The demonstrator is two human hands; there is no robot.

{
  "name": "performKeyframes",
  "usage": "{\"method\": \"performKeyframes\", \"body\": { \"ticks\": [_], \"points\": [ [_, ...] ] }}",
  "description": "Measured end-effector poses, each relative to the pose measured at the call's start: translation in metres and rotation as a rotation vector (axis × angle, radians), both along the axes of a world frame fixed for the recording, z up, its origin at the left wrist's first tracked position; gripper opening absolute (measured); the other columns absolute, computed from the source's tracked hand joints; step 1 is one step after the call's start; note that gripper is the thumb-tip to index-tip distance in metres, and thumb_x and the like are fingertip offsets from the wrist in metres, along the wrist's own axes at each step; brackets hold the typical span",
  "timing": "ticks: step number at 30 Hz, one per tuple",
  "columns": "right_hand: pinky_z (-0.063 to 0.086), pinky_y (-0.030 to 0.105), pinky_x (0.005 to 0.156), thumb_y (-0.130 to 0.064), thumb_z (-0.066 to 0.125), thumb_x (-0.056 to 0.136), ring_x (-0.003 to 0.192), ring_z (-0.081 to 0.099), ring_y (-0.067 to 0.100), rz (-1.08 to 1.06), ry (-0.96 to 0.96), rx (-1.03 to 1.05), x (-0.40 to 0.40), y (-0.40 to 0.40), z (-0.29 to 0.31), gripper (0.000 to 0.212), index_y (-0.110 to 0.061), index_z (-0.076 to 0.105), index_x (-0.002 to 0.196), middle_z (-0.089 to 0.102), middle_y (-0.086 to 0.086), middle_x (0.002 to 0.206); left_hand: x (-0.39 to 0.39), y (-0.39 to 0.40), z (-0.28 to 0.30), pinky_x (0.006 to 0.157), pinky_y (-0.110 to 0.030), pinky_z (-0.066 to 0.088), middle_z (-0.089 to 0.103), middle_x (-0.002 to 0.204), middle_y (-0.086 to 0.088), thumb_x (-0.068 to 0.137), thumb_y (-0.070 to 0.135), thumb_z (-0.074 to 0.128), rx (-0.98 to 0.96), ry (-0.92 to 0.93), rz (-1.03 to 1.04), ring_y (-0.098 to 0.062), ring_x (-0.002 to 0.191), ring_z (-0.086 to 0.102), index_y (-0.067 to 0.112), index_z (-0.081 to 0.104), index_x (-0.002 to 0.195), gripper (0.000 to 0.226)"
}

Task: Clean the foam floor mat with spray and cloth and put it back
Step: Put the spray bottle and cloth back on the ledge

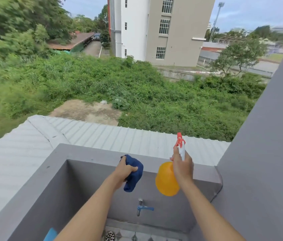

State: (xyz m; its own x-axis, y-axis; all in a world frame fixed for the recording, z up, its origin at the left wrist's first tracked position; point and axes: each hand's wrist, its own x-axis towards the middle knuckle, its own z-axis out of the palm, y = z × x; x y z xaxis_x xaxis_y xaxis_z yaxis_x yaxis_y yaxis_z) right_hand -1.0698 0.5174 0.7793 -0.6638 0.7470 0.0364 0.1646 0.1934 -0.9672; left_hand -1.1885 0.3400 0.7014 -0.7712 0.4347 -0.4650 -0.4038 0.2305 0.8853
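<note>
Head view shows no foam floor mat anywhere in frame, so where it lies cannot be told from this moment. What does show are the two cleaning tools, both held up in front of the person over a grey balcony parapet [92, 152]. The blue cloth [133, 173] is bunched in the left hand [124, 171], whose fingers are closed around it with a fold hanging below. At about three o'clock from the cloth, and near it but not touching, the right hand [182, 166] is wrapped around the neck of the spray bottle [166, 180], its yellow body hanging to the left of the wrist and its red-and-white trigger head pointing up toward twelve o'clock.

Below the hands, toward six o'clock, a blue-handled tap [142, 207] sticks out of the inner wall above a tiled floor with a round drain [110, 236]. Beyond the parapet, at twelve o'clock, lie a corrugated roof [102, 133], green scrub and a tall pale building [163, 28].

Judged from this, the task looks barely under way or at a tool-handling stage: spray and cloth are in hand, yet no spraying, wiping or replacing of the mat can be confirmed.
</note>
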Motion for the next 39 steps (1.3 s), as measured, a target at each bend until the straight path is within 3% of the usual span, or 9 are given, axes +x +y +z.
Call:
{"method": "performKeyframes", "body": {
  "ticks": [7, 17, 21, 24, 26, 29, 32, 34, 39],
  "points": [
    [0.045, 0.041, 0.093, -0.049, 0.041, 0.099, 0.108, 0.059, 0.026, 0.032, -0.109, 0.014, -0.087, 0.036, -0.025, 0.038, -0.02, 0.062, 0.113, 0.067, -0.006, 0.08, -0.073, 0.041, -0.005, 0.085, -0.044, 0.054, 0.055, 0.129, -0.01, 0.072, -0.009, 0.051, 0.148, -0.122, -0.108, -0.031, 0.116, 0.056, 0.027, 0.038, 0.136, 0.074],
    [0.043, 0.046, 0.1, -0.052, 0.042, 0.098, 0.107, 0.059, 0.024, -0.089, -0.146, -0.005, -0.163, 0.049, -0.055, 0.053, -0.008, 0.06, 0.122, 0.067, -0.01, 0.077, -0.144, 0.054, -0.08, 0.082, -0.046, 0.056, 0.058, 0.126, -0.017, 0.073, -0.017, 0.051, 0.182, -0.321, -0.01, -0.035, 0.112, 0.06, 0.022, 0.043, 0.13, 0.069],
    [0.048, 0.039, 0.09, -0.051, 0.045, 0.097, 0.095, 0.063, 0.013, -0.143, -0.107, -0.042, -0.169, 0.05, -0.065, 0.051, -0.009, 0.061, 0.122, 0.065, -0.008, 0.072, -0.139, 0.05, -0.105, 0.072, -0.034, 0.054, 0.062, 0.114, -0.017, 0.073, -0.004, 0.062, -0.052, -0.058, 0.062, -0.031, 0.102, 0.062, 0.004, 0.046, 0.117, 0.047],
    [0.043, 0.025, 0.07, -0.04, 0.047, 0.1, 0.065, 0.058, -0.004, -0.152, -0.047, -0.025, -0.165, 0.047, -0.069, 0.035, -0.01, 0.064, 0.102, 0.062, -0.003, 0.07, -0.126, 0.06, -0.093, 0.076, -0.032, 0.044, 0.048, 0.119, -0.012, 0.08, 0.009, 0.065, -0.558, 0.35, 0.054, -0.029, 0.108, 0.051, 0.011, 0.035, 0.128, 0.056],
    [0.043, 0.023, 0.067, -0.037, 0.047, 0.101, 0.061, 0.056, -0.003, -0.149, -0.023, -0.009, -0.165, 0.045, -0.07, 0.03, -0.013, 0.063, 0.096, 0.06, -0.002, 0.067, -0.123, 0.058, -0.096, 0.095, -0.04, 0.039, 0.034, 0.142, -0.014, 0.081, 0.023, 0.066, -0.923, 0.71, -0.12, -0.031, 0.13, 0.037, 0.014, 0.023, 0.147, 0.079],
    [0.045, 0.021, 0.065, -0.038, 0.048, 0.1, 0.063, 0.057, 0.001, -0.176, -0.007, -0.005, -0.17, 0.045, -0.072, 0.026, -0.017, 0.062, 0.095, 0.06, -0.002, 0.067, -0.135, 0.045, -0.125, 0.108, -0.054, 0.032, 0.033, 0.154, -0.014, 0.089, 0.034, 0.048, -0.936, 1.176, -0.477, -0.036, 0.141, 0.031, 0.016, 0.036, 0.147, 0.062],
    [0.052, 0.032, 0.069, -0.043, 0.049, 0.096, 0.082, 0.064, 0.018, -0.229, 0.002, 0.0, -0.174, 0.045, -0.077, 0.031, -0.017, 0.065, 0.1, 0.064, -0.001, 0.074, -0.141, 0.032, -0.145, 0.099, -0.056, 0.042, 0.049, 0.144, -0.01, 0.102, 0.047, 0.005, -0.94, 1.157, -0.711, -0.035, 0.131, 0.048, 0.018, 0.05, 0.139, 0.066],
    [0.052, 0.027, 0.065, -0.038, 0.05, 0.097, 0.077, 0.064, 0.019, -0.259, 0.024, 0.026, -0.175, 0.044, -0.08, 0.028, -0.014, 0.065, 0.098, 0.064, 0.0, 0.072, -0.139, 0.032, -0.147, 0.099, -0.054, 0.042, 0.045, 0.147, -0.009, 0.099, 0.054, -0.001, -0.949, 1.095, -0.693, -0.036, 0.132, 0.046, 0.018, 0.045, 0.142, 0.073],
    [0.04, 0.011, 0.047, -0.022, 0.048, 0.098, 0.06, 0.057, 0.017, -0.309, 0.036, 0.116, -0.175, 0.04, -0.087, 0.02, -0.003, 0.055, 0.094, 0.064, 0.015, 0.07, -0.125, 0.039, -0.149, 0.117, -0.05, 0.009, -0.001, 0.162, -0.002, 0.08, 0.07, -0.022, -0.947, 0.98, -0.653, -0.032, 0.149, 0.003, 0.027, 0.004, 0.154, 0.09]
  ]
}}
